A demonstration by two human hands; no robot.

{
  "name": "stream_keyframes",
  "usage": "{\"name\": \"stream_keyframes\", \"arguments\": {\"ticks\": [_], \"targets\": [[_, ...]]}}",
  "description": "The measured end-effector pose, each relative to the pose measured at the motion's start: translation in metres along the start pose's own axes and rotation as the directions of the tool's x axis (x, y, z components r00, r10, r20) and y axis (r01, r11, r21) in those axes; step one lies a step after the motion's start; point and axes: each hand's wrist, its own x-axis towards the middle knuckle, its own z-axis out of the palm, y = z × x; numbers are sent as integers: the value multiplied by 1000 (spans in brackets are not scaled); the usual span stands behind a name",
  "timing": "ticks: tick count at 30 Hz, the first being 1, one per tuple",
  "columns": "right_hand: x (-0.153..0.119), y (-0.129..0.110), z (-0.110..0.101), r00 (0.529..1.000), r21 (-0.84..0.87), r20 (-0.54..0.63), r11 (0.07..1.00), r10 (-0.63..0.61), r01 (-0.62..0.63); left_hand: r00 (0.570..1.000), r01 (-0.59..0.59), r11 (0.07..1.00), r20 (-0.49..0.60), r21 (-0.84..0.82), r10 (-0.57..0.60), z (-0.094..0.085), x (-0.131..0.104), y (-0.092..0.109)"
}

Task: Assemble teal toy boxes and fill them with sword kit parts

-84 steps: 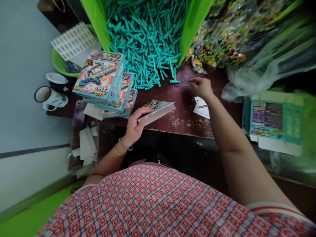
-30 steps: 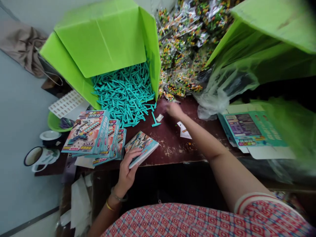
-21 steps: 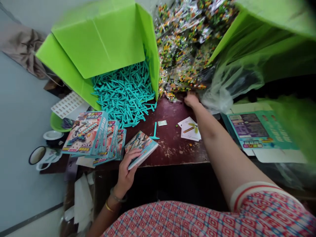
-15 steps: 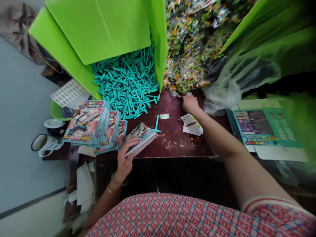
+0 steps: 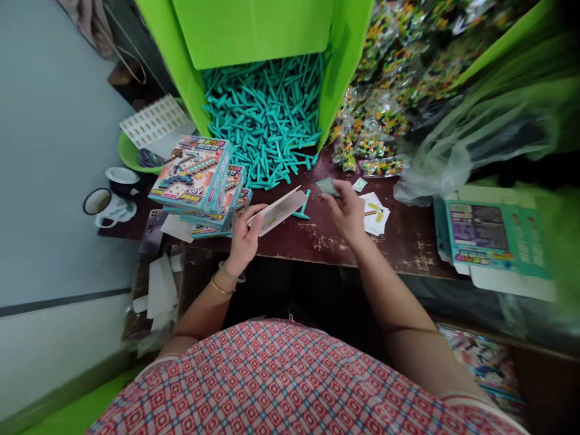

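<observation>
My left hand (image 5: 247, 237) grips a small cardboard box (image 5: 280, 211) by its near left end, tilted so that a pale side faces me. Beside it, a turquoise T-shaped stick (image 5: 302, 211) lies on the table, partly hidden by the box. To the right, my right hand (image 5: 348, 212) has thumb and fingers closed at the edge of a small pale green packet (image 5: 327, 186). Another small pale packet (image 5: 360, 184) lies just beyond that hand. White printed cards (image 5: 376, 214) with a coloured picture rest to its right.
A green bin (image 5: 348, 66) spills turquoise sticks (image 5: 267, 133) at the back. Bags of coloured beads (image 5: 380, 127) are heaped right of it. Stacked printed boxes (image 5: 190, 175), a mug (image 5: 109, 208) and a phone (image 5: 153, 231) stand left; a flattened carton (image 5: 489, 232) lies right.
My right hand has drawn back from the bead bags to the pale packet on the table. My left hand has turned the box so its pale side shows. The view has shifted.
</observation>
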Motion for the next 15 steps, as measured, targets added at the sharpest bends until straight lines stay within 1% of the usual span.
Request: {"name": "stream_keyframes", "arguments": {"ticks": [1,2,3,4,5,6,7,8,9,10,11,12,13,14,15], "targets": [[-5,-21,-8,997,-3,-7,997,-82,82,1000,-8,1000,-3,-1,8,0,0,-1],[-8,-40,-14,983,-22,36,984,-178,179,1000,-20,1000,-10,-6,20,0,0,-2],[-10,-57,-17,957,-34,104,960,-272,276,999,-33,999,-24,-9,33,0,1,-2],[-11,-69,-19,925,-33,160,935,-344,354,998,-43,999,-45,-7,42,0,1,-2],[-11,-76,-19,905,-25,180,918,-385,396,996,-50,999,-74,2,50,0,1,-3],[-10,-76,-18,910,-18,153,919,-386,393,993,-58,998,-104,18,60,0,0,-3],[-8,-70,-16,934,-15,88,937,-347,350,989,-71,997,-126,36,75,-1,-2,-3],[-5,-60,-13,960,-8,13,960,-279,279,986,-93,994,-131,54,100,-1,-5,-4],[-3,-46,-9,980,1,-41,980,-197,197,984,-128,989,-117,72,136,0,-10,-5],[1,-31,-4,991,6,-58,993,-118,118,980,-179,980,-76,93,186,2,-16,-7],[5,-15,1,998,-3,-39,999,-49,49,970,-241,963,-8,119,244,5,-24,-10],[11,1,5,1000,-31,3,1000,6,-6,951,-309,939,78,149,300,10,-33,-14],[18,15,9,998,-79,43,995,56,-53,923,-375,909,170,183,346,15,-42,-18],[27,27,11,992,-143,54,984,112,-103,888,-435,874,265,217,376,21,-52,-24],[38,38,10,985,-208,28,965,170,-160,854,-481,841,349,248,386,27,-61,-30]]}}
